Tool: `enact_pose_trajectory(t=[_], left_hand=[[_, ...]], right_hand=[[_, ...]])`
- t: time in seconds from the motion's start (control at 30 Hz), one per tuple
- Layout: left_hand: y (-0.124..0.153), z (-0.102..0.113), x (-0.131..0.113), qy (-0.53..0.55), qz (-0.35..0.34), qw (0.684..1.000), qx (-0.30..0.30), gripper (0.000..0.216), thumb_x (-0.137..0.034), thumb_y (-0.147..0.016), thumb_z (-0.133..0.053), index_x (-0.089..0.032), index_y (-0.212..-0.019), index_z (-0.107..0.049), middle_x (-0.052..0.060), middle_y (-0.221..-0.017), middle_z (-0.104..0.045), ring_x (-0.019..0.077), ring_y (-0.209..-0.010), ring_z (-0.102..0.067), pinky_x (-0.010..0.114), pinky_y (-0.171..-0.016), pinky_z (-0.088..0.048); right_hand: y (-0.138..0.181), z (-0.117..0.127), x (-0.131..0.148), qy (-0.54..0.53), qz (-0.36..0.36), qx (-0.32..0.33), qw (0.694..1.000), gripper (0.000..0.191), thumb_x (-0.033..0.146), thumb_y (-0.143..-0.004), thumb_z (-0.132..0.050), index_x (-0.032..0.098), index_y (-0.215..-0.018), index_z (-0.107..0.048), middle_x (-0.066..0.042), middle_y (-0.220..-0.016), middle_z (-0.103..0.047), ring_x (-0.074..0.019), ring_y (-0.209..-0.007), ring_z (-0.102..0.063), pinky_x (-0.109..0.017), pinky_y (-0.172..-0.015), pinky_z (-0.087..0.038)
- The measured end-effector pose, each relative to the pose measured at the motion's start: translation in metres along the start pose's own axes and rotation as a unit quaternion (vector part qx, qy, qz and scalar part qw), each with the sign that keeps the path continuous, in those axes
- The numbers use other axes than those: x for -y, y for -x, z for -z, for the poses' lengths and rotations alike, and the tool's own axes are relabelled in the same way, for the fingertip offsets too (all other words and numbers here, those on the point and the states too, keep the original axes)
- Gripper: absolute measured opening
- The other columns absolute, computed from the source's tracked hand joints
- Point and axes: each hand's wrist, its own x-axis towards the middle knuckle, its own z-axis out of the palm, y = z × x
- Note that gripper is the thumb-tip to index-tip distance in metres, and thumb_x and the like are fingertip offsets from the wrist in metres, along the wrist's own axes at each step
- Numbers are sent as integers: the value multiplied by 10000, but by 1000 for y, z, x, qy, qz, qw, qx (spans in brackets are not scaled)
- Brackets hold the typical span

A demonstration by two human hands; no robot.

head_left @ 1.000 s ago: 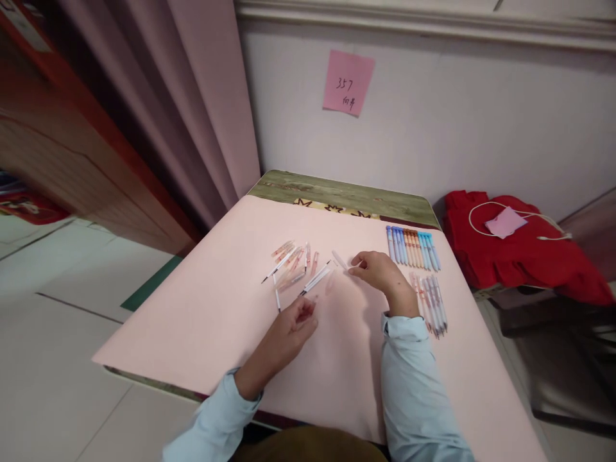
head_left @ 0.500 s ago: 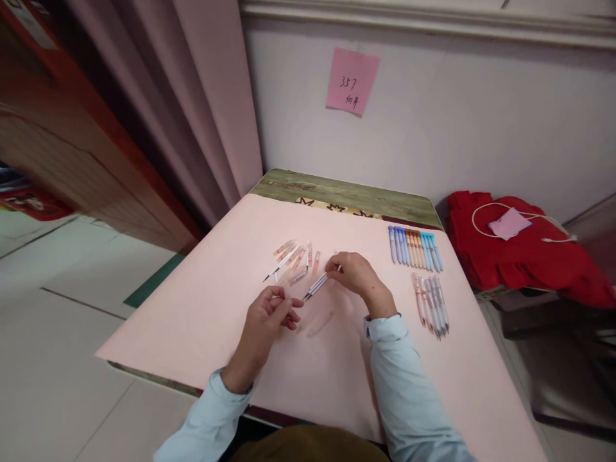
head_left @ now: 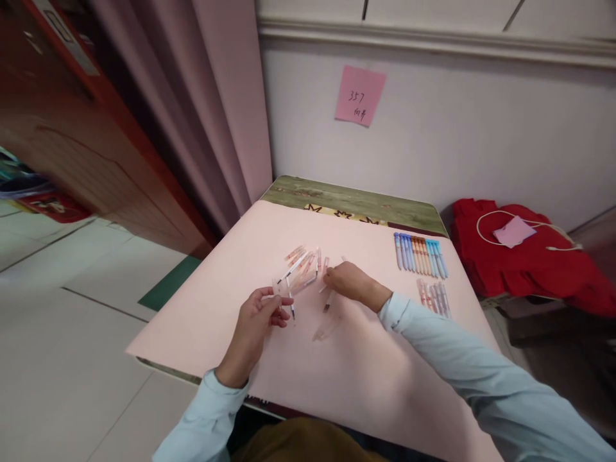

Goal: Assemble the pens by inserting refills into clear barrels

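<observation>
My left hand hovers over the near-left side of the pile, thumb and fingertips pinched. What they hold, if anything, looks clear and hard to make out. Beside those fingertips a thin white pen refill points its dark tip toward me. My right hand is closed at the pile's right side, its fingertips at a slim white refill. Below its fingers shows a dark-tipped refill. Clear pen barrels with reddish print lie loosely between and beyond both hands, with another white refill across them.
Blue, brown and light-blue pens lie in a row at the right, with several clear-topped pens nearer me, partly behind my right sleeve. A red cloth with a white cord sits right of the pink-covered table.
My right hand has moved toward the far side of the pile, its forearm swinging right and partly covering the clear-topped pens. The view has shifted slightly; my left hand stays near the pile.
</observation>
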Motion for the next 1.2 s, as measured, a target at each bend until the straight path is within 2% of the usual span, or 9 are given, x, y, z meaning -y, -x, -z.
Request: enact_pose_trajectory(t=[0.27,0.4,0.47,0.57,0.63,0.73,0.9,1.07,1.2], left_hand=[[3,-6,4,-33,20,999,28,371,-368,-677,-774,-169,-857,-519,63,-783,-732,122,-569,-611,248,-546,-475],[6,-9,11,-49,13,998,44,366,-390,-668,-791,-163,-823,-550,27,-698,-688,112,-573,-595,235,-561,-477],[6,-9,15,-50,9,997,51,369,-393,-664,-791,-165,-839,-560,22,-715,-685,119,-581,-601,252,-573,-497],[4,-10,21,-77,-5,995,62,347,-391,-690,-753,-173,-887,-569,18,-741,-682,125,-552,-585,250,-515,-468],[1,-12,24,-138,-38,988,62,321,-374,-717,-720,-178,-933,-585,2,-712,-665,121,-515,-553,238,-473,-415],[-2,-18,25,-254,-117,959,42,261,-343,-730,-695,-188,-929,-626,-8,-680,-652,137,-550,-570,254,-529,-432],[-10,-28,28,-229,-106,967,47,285,-325,-697,-715,-200,-939,-634,-17,-702,-640,154,-589,-605,268,-547,-467],[-21,-28,13,-76,5,994,76,329,-354,-647,-788,-170,-841,-596,-20,-654,-627,131,-523,-587,271,-518,-494],[-32,-31,-12,-38,36,994,101,367,-374,-675,-799,-138,-923,-665,84,-904,-734,119,-601,-617,261,-563,-505]], right_hand=[[2,-1,-11,-7,67,-53,996,248,106,-974,-397,108,-1011,-642,-162,-984,-701,-221,-812,-684,-319,-712,-457],[25,-4,-13,-136,-85,-186,969,175,172,-936,-441,148,-1011,-598,-130,-986,-698,-187,-769,-657,-290,-691,-433],[37,-10,-10,-284,-201,-284,893,139,220,-890,-486,170,-980,-579,-76,-873,-702,-172,-719,-647,-272,-663,-435],[49,-21,3,-558,-284,-379,682,223,303,-827,-549,186,-1017,-554,-12,-767,-692,-140,-591,-619,-248,-574,-443],[54,-28,14,-684,-284,-389,548,326,361,-775,-626,175,-1036,-571,-11,-770,-705,-126,-550,-605,-234,-520,-438],[59,-36,29,-773,-283,-367,434,350,417,-699,-735,155,-906,-633,-30,-766,-717,-102,-538,-595,-205,-481,-420],[62,-42,35,-815,-307,-340,356,365,473,-669,-786,153,-758,-635,-48,-751,-727,-81,-512,-577,-179,-444,-392],[57,-46,15,-801,-337,-367,332,335,439,-664,-788,162,-726,-610,-21,-668,-693,-62,-463,-515,-165,-405,-338],[54,-42,-2,-787,-362,-396,305,312,334,-618,-813,157,-817,-652,-17,-705,-707,-60,-485,-528,-163,-431,-382]])
